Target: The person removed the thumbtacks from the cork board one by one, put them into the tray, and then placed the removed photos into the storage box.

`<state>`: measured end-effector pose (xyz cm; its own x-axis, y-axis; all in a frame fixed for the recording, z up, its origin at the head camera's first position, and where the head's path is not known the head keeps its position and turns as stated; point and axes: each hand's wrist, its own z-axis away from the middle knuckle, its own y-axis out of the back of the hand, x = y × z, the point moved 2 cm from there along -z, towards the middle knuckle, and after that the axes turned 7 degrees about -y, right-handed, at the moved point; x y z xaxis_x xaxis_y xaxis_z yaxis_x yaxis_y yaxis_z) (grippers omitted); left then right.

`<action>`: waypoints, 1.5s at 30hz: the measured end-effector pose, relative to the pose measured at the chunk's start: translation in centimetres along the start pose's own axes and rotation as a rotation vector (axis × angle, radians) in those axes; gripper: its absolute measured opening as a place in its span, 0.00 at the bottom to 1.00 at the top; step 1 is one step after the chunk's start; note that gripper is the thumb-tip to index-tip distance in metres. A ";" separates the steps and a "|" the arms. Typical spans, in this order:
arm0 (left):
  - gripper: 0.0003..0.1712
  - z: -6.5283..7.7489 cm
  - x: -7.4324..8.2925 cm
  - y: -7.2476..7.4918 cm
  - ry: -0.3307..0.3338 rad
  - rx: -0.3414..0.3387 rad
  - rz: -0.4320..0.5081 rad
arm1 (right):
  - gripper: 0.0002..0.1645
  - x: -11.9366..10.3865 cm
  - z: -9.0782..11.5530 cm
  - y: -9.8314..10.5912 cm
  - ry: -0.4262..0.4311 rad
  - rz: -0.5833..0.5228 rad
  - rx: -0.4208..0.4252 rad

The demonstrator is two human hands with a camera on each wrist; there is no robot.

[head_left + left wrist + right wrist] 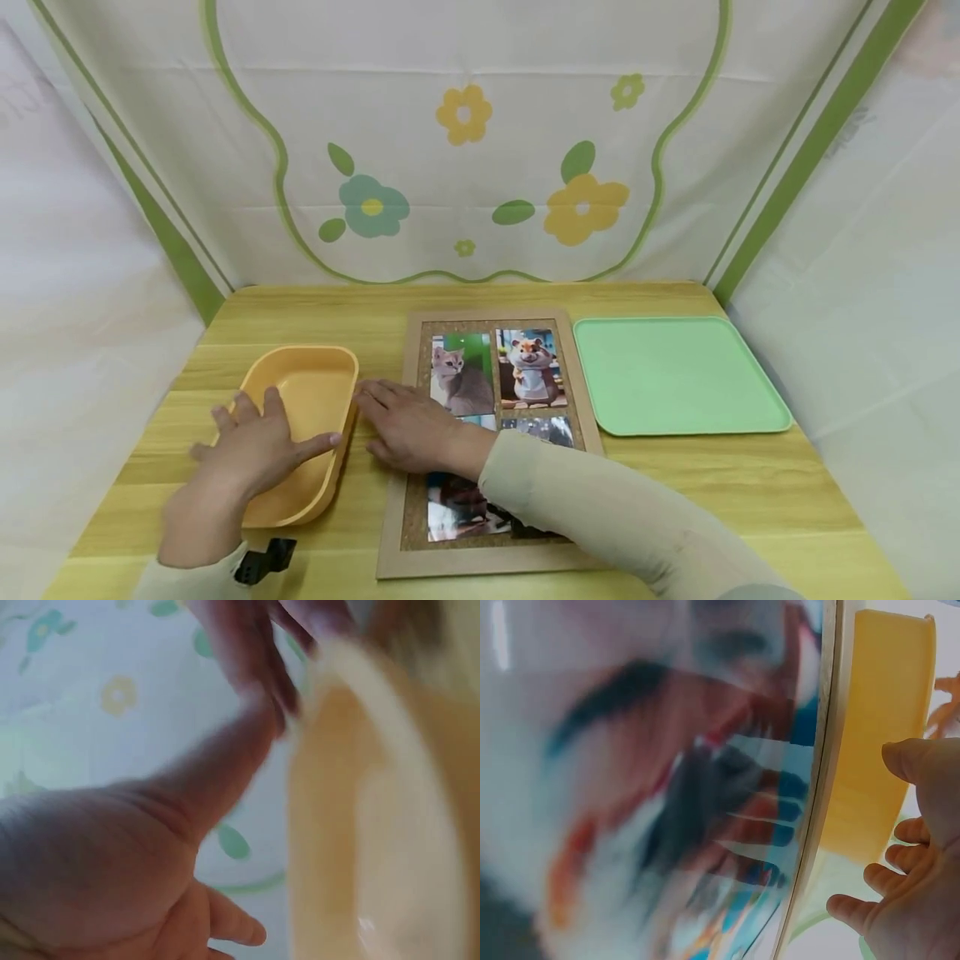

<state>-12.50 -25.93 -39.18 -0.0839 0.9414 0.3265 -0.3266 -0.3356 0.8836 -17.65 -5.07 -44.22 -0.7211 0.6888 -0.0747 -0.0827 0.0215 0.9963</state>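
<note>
A yellow plastic bin [307,392] sits on the left part of the table, its inside bare where visible. My left hand [251,454] is over the bin's left side with its fingers spread. In the left wrist view the left hand [142,847] is beside the bin's blurred rim [397,712]. My right hand [412,425] reaches across a framed cork board [393,533], fingertips by the bin's right wall; whether they touch it I cannot tell. The board bears several photos, among them a cat photo [461,379] and a hamster photo [531,367]. My right forearm hides the lower photos partly.
To the board's right lies a light green tray [675,375]. The wooden table [360,558] ends at a white cloth backdrop [465,50] with printed flowers, and cloth also hangs at both sides. A black strap [264,560] is at the left wrist.
</note>
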 end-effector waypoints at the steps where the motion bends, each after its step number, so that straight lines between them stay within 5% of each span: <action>1: 0.81 0.0 0.6 0.2 -0.035 0.045 -0.015 | 0.43 0.3 0.1 0.0 -0.006 -0.006 0.002; 7: 0.54 -0.3 6.2 0.7 -0.232 0.277 -0.022 | 0.45 3.8 1.9 0.8 -0.079 -0.092 0.026; 11: 0.43 -1.8 9.5 -0.2 -0.342 0.378 0.011 | 0.47 7.1 3.6 1.3 -0.146 -0.182 0.063; 15: 0.39 -4.1 11.5 -2.0 -0.420 0.411 0.018 | 0.47 10.6 5.7 1.5 -0.223 -0.252 0.105; 22: 0.45 -7.8 12.3 -5.0 -0.405 0.243 -0.018 | 0.46 16.7 10.2 0.6 -0.382 -0.266 0.153; 26: 0.54 -8.9 11.9 -6.3 -0.328 0.096 -0.033 | 0.45 19.5 12.2 -0.2 -0.472 -0.252 0.126; 30: 0.57 -9.4 11.5 -6.9 -0.287 0.001 0.025 | 0.39 21.1 13.3 -0.9 -0.472 -0.245 0.095; 38: 0.58 -9.6 11.6 -7.7 -0.289 -0.042 0.059 | 0.39 21.5 14.1 -1.1 -0.455 -0.229 0.058; 45: 0.58 -9.6 11.8 -7.9 -0.290 -0.063 0.015 | 0.29 21.3 14.5 -1.0 -0.415 -0.177 0.128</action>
<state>-19.92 -11.88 -45.54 0.1798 0.8848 0.4298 -0.3855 -0.3386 0.8583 -22.96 20.06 -46.24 -0.3657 0.8974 -0.2467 -0.0750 0.2358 0.9689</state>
